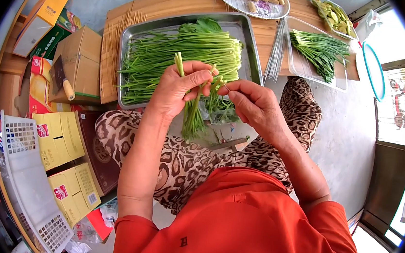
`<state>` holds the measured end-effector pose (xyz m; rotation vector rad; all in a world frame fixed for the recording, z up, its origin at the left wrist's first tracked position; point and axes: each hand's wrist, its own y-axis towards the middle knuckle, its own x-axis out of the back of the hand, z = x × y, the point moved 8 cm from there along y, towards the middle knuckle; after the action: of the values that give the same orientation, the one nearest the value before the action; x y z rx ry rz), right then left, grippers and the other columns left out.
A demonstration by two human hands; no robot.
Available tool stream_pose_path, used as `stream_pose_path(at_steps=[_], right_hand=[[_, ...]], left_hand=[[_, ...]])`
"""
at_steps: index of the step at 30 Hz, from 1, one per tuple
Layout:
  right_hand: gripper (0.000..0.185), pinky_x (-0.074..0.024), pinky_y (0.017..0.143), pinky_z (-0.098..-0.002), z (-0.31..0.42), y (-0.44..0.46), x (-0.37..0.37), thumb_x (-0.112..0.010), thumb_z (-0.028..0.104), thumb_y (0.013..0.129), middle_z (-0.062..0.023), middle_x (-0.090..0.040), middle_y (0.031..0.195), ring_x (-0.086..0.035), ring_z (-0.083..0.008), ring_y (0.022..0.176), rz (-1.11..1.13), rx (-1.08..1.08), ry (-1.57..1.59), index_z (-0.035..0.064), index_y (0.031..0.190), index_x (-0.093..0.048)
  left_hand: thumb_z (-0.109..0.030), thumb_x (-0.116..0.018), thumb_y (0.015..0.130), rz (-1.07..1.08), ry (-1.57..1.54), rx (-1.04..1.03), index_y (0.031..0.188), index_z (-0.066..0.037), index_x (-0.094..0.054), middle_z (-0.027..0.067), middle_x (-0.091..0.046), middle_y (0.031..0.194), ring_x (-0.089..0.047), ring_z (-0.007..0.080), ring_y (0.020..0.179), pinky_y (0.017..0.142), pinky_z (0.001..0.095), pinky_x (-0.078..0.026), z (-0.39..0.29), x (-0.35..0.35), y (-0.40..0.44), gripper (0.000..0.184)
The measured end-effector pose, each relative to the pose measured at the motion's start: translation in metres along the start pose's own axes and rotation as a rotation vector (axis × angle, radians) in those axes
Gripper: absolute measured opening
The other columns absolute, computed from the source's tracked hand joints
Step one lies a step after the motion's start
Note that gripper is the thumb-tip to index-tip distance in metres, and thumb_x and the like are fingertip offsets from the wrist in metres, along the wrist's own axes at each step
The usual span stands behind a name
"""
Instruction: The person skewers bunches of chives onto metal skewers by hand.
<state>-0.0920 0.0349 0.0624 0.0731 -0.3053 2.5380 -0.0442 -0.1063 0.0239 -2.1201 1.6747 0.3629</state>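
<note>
Greens (193, 123) clasped in left hand (179, 89) overhang tray (256, 46) edge; right hand (258, 106) pinches thin stick (226, 87).

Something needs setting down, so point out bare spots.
Bare wood shows behind the metal tray, left of the plate, and between plate and sliced vegetables; bare floor right of the patterned trousers. It's crowded at left, among boxes.

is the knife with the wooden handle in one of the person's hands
No, the wooden-handled knife lies by the cardboard box, away from both hands.
</note>
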Motion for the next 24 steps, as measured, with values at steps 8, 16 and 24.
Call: stream_pose_path(at_steps=[8, 16, 24], right_hand=[[0.017, -0.0313, 0.045, -0.0235, -0.005, 0.009, 0.004, -0.051, 0.011, 0.094, 0.0039, -0.041, 0.056, -0.037, -0.0039, 0.051, -0.04, 0.062, -0.093, 0.0003, 0.099, -0.062], [0.014, -0.0266, 0.045, -0.0174, -0.016, 0.016, 0.011, -0.061, 0.016, 0.092, 0.0066, -0.051, 0.064, -0.038, 0.0004, 0.053, -0.108, 0.007, 0.261, 0.0018, 0.092, -0.06], [0.011, -0.0292, 0.044, -0.017, -0.027, 0.024, 0.022, -0.062, 0.013, 0.09, 0.0052, -0.057, 0.069, -0.04, 0.0008, 0.053, -0.184, 0.015, 0.225, 0.0028, 0.092, -0.057]], left_hand=[[-0.011, -0.066, 0.086, -0.037, 0.24, -0.056, 0.095, 0.0, -0.065, 0.0018, -0.06, 0.076, -0.053, 0.0064, 0.063, 0.047, 0.0177, -0.035, 0.004, -0.004, 0.004, 0.014], [-0.013, -0.069, 0.08, -0.258, 1.089, -0.364, 0.091, -0.002, -0.056, 0.0126, -0.057, 0.085, -0.059, 0.0301, 0.075, 0.065, 0.0391, -0.045, -0.005, -0.024, -0.006, 0.021], [-0.015, -0.065, 0.088, 0.027, 0.611, -0.149, 0.095, -0.002, -0.06, 0.0005, -0.054, 0.069, -0.054, 0.0109, 0.063, 0.057, 0.0256, -0.041, 0.023, -0.028, 0.003, 0.015]])
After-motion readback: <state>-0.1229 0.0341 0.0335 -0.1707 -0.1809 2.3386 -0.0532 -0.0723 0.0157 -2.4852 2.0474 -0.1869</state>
